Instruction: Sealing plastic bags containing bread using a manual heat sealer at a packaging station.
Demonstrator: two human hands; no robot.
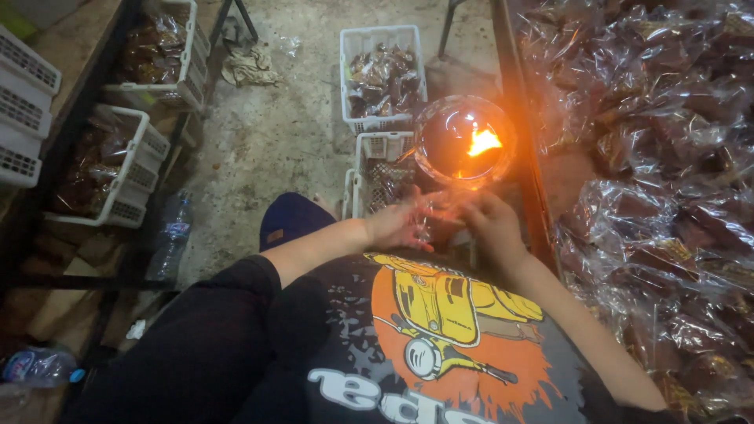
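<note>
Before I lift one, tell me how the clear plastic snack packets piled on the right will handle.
The clear plastic packets look crinkled and glossy, so probably floppy and a bit slippery. Each seems to hold only a small dark portion, so likely light for its size. They lie loosely heaped on one another, so pulling one may shift its neighbours.

blurred left hand [399, 224], its hold unclear

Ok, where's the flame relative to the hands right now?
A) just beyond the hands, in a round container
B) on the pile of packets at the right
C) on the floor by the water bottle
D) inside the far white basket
A: the flame burns in the round container just past the left hand and right hand, which meet below it.
</note>
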